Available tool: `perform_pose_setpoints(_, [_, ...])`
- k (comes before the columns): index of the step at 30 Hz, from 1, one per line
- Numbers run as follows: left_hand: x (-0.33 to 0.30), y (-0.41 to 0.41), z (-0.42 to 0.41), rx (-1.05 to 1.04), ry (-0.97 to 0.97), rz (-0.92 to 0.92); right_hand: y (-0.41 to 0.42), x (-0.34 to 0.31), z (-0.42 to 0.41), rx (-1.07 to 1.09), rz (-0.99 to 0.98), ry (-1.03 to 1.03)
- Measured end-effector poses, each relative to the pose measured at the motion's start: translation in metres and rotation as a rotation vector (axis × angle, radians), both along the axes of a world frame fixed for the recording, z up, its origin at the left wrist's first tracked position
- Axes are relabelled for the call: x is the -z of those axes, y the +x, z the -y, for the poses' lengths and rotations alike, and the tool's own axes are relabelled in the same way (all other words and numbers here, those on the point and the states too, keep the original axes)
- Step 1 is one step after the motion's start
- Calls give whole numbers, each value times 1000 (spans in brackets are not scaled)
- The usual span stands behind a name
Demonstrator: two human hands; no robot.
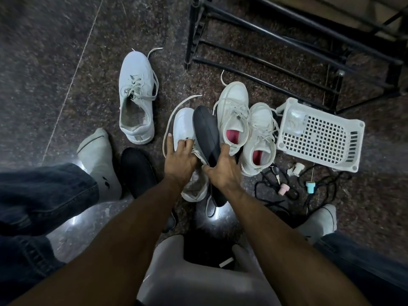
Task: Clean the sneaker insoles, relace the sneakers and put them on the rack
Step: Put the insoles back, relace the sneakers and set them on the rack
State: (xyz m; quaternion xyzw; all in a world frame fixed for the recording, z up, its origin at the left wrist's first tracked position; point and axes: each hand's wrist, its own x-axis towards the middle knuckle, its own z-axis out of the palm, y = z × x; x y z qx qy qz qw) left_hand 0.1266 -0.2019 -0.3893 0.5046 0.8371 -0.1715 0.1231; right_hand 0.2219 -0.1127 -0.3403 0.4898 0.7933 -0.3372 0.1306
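Observation:
My left hand (179,159) grips the tongue and laces of a white sneaker (184,124) that lies on the floor in front of me. My right hand (223,167) holds a dark insole (206,131), which stands on edge beside that sneaker. A second dark insole (136,171) lies flat on the floor to the left. Another white sneaker (136,93) with loose laces stands apart at the upper left. Two white sneakers with pink insoles (234,115) (260,138) sit side by side to the right.
The black metal shoe rack (287,40) stands at the upper right. A white plastic basket (320,133) lies on its side by the sneakers. Black laces, keys and small stoppers (287,184) lie below the basket. My socked feet (99,157) (320,219) flank a grey stool (198,279).

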Motion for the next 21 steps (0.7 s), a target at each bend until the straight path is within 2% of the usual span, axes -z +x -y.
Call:
perform_pose_setpoints(3, [-1, 1, -7, -35, -3, 17, -1, 0, -1, -16, 6, 12])
perform_pose_setpoints(6, [5, -5, 0, -25, 94, 60, -1, 2, -5, -22, 6, -3])
perform_pose_setpoints(13, [-2, -17, 36, 253, 387, 231, 4, 8, -7, 27, 4, 1])
perform_pose_setpoints(17, [-15, -25, 27, 38, 306, 476, 6, 6, -5, 9, 23, 23])
perform_pose_setpoints(19, [-19, -33, 19, -124, 339, 572, 7, 1, -3, -18, 17, 27])
perform_pose_setpoints(21, [-20, -42, 15, -185, 355, 629, 14, -7, -1, -96, 16, 52])
